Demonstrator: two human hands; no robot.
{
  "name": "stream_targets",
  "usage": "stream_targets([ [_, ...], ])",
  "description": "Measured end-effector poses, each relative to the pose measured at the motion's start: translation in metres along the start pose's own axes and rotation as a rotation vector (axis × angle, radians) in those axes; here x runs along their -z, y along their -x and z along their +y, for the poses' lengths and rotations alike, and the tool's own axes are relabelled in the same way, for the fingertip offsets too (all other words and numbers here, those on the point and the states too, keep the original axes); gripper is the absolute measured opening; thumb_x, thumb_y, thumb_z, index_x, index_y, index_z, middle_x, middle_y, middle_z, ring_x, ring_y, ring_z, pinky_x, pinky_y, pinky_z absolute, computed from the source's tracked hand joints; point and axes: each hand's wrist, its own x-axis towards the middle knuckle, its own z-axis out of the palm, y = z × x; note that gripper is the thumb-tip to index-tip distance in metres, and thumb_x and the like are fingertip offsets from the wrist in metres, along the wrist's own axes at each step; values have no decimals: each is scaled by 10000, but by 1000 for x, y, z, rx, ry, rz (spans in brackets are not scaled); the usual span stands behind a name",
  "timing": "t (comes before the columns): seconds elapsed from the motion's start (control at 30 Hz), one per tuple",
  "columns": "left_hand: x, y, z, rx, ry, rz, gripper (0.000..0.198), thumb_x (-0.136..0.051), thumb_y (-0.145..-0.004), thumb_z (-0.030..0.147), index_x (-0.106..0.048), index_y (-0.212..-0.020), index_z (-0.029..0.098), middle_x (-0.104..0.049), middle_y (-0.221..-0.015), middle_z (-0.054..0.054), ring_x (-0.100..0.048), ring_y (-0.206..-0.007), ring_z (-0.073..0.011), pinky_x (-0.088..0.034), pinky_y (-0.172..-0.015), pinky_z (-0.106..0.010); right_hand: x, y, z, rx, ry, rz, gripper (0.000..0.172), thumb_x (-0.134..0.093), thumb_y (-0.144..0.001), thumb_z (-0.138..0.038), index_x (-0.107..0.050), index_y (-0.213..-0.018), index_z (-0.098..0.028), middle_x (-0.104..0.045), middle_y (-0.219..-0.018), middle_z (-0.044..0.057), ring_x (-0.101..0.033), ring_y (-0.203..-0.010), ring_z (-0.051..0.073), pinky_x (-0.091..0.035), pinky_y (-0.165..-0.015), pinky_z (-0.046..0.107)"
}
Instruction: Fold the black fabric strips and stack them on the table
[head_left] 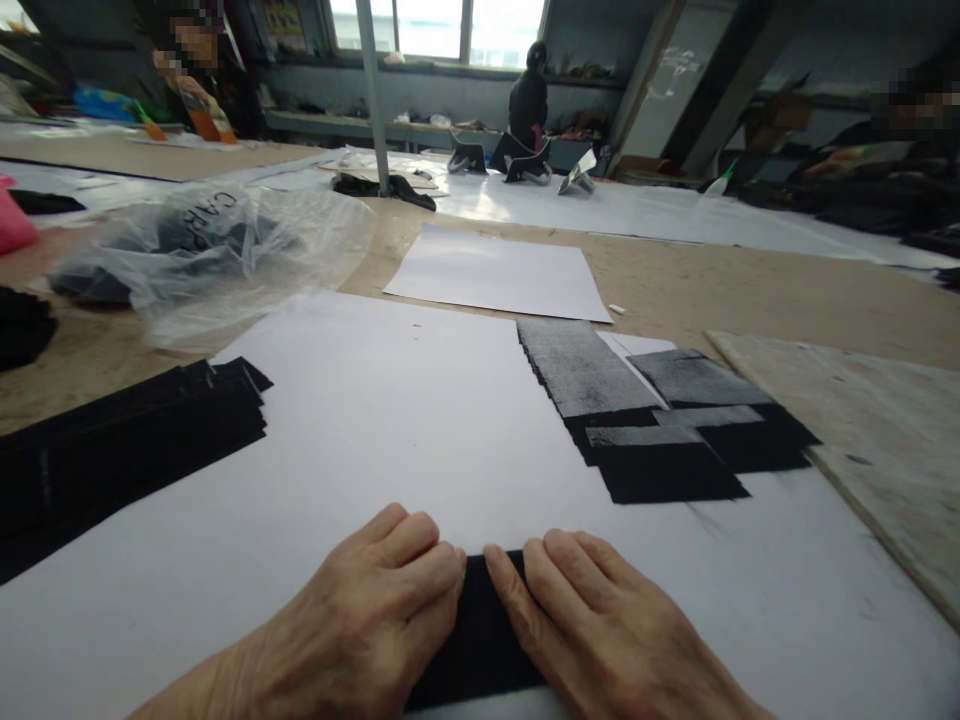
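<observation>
A black fabric piece lies on the white sheet at the bottom middle, its far edge lying between my hands. My left hand is closed with curled fingers on the left part of that edge. On the right part, my right hand grips the same edge, fingers bent and thumb stretched along the cloth. A greyish strip shows at the piece's near side. Beyond my right hand, several overlapping black pieces with grey-coated bands lie flat. To the left rests a stack of plain black pieces.
A clear plastic bag with dark contents sits at the back left. Another white sheet lies farther off, and a stained board borders the right. A metal pole rises from the table. Other people are at the far tables.
</observation>
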Motion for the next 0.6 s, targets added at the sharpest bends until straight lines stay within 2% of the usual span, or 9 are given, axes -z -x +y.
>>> stream_targets([
  [0.07, -2, 0, 1, 10, -2, 6, 333, -314, -922, 63, -515, -659, 95, -471, -648, -38, -365, -621, -133, -284, -540, -302, 1, -7, -1, 10, 1, -19, 385, -275, -871, -19, -635, -1005, -47, -634, -797, 86, -568, -696, 187, -477, -626, 341],
  [0.13, -4, -1, 2, 25, 11, 17, 353, -301, -930, 69, -510, -648, 104, -465, -644, -32, -362, -625, -132, -281, -548, -304, -2, -16, -5, 16, -11, 18, 350, -317, -846, -12, -660, -888, -65, -622, -745, 76, -539, -647, 183, -460, -597, 336],
  [0.23, -4, 0, 2, 17, 61, 94, 412, -251, -947, 90, -465, -595, 123, -446, -616, -28, -341, -599, -133, -266, -534, -305, -12, -24, -12, -3, -70, 182, 294, -375, -789, 11, -645, -720, -82, -586, -657, 68, -486, -583, 167, -409, -510, 302],
  [0.3, -1, 2, 1, 15, 65, 85, 393, -266, -944, 91, -481, -616, 118, -460, -620, -32, -353, -596, -135, -279, -533, -301, -19, -24, -14, -15, -109, 244, 267, -401, -771, 17, -637, -697, -82, -568, -632, 64, -459, -566, 159, -384, -474, 288],
  [0.4, 10, 7, -2, 67, 54, -56, 292, -311, -938, 98, -577, -823, 61, -502, -666, -50, -410, -634, -143, -346, -563, -292, -25, -19, -13, 9, -137, 214, 210, -459, -771, 6, -635, -704, -86, -563, -649, 63, -468, -600, 160, -407, -487, 279],
  [0.47, 18, 12, -4, 91, 74, -54, 286, -309, -941, 110, -584, -928, 36, -493, -655, -52, -419, -634, -147, -367, -563, -283, -25, -16, -11, 19, -152, 191, 196, -473, -779, 2, -629, -702, -90, -555, -656, 62, -483, -623, 162, -425, -500, 275],
  [0.6, 25, 19, -6, 121, 94, -31, 246, -352, -920, 89, -582, -979, 28, -494, -665, -61, -428, -647, -153, -387, -564, -281, -22, -13, -8, -3, -215, 162, 219, -441, -805, 15, -635, -749, -72, -554, -670, 68, -493, -625, 157, -449, -506, 278],
])
